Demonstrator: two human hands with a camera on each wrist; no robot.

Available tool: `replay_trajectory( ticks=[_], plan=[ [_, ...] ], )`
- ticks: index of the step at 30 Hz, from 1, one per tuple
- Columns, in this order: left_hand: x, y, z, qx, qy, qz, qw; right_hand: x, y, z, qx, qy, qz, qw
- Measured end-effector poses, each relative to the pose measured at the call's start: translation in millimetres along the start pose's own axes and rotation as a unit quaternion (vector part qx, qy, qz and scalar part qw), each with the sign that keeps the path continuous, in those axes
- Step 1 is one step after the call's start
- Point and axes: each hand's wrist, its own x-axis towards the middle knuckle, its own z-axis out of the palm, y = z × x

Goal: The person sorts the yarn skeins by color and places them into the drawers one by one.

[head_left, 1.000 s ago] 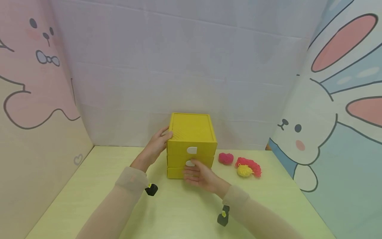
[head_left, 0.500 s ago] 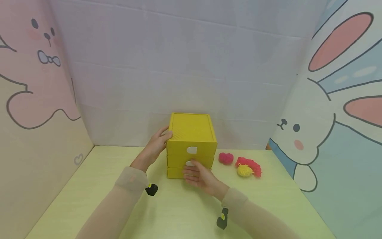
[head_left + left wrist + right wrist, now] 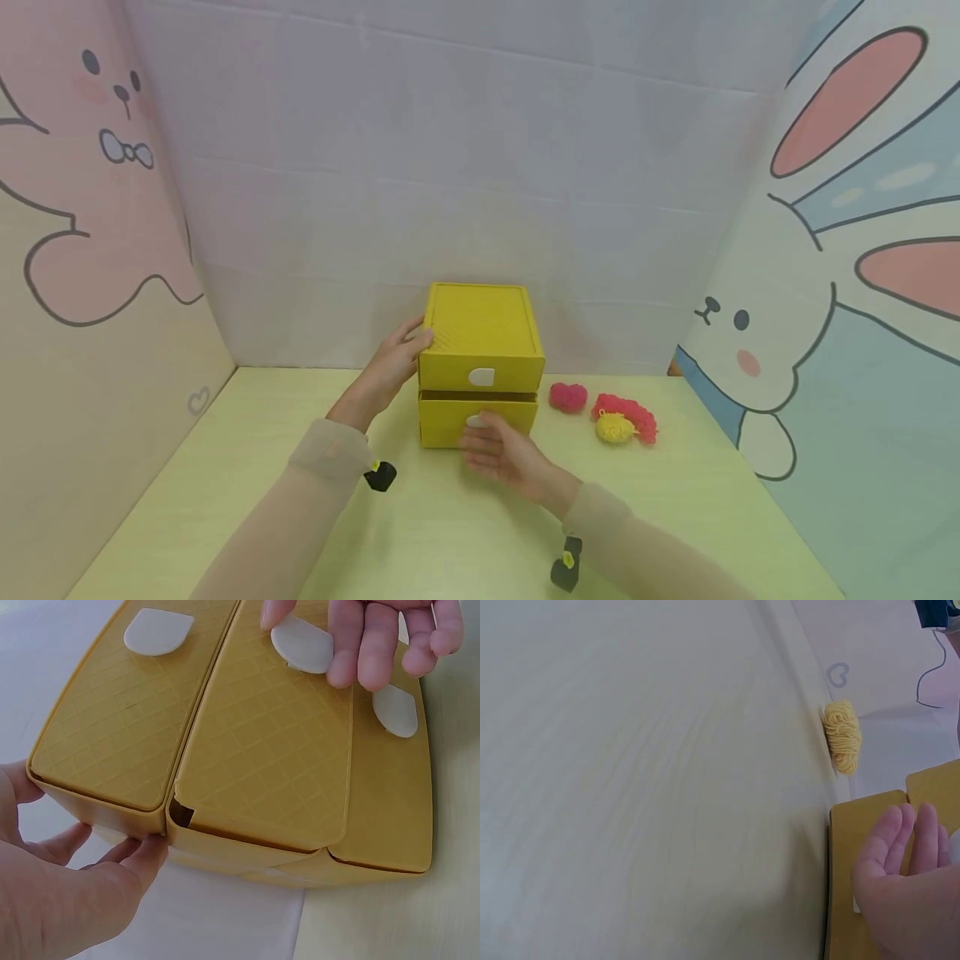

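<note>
A yellow drawer cabinet (image 3: 483, 321) with three stacked drawers stands at the back of the table. Its middle drawer (image 3: 262, 742) sticks out a little, leaving a dark gap under the top one. My left hand (image 3: 390, 367) holds the cabinet's left side, thumb over the top edge and fingers against the side wall. At the middle drawer's white handle (image 3: 301, 643), my right hand (image 3: 513, 458) pinches with thumb and fingers. The top drawer's white tab (image 3: 159, 631) and the bottom drawer's tab (image 3: 395, 711) show in the left wrist view.
Right of the cabinet lie a magenta yarn ball (image 3: 567, 397), a red-pink skein (image 3: 633, 414) and a yellow yarn ball (image 3: 615, 428). Another pale yellow skein (image 3: 842, 739) shows by the wall in the right wrist view. A white cloth wall (image 3: 480, 167) rises behind.
The middle drawer has come out toward me, with my right hand at its handle moving slightly down and nearer. My left hand keeps its place on the cabinet.
</note>
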Motion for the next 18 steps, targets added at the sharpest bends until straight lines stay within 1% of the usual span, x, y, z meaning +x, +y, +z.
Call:
replay_trajectory(
  ticks=[10, 18],
  plan=[
    [1.6, -1.2, -0.7, -0.003, 0.002, -0.003, 1.0000, -9.8, 5.3, 3.0, 0.010, 0.000, 0.005, 0.9999],
    [0.9, -0.5, 0.0, -0.001, -0.006, 0.003, 1.0000, -20.5, 7.7, 4.0, 0.019, -0.006, 0.012, 0.9997]
  ],
)
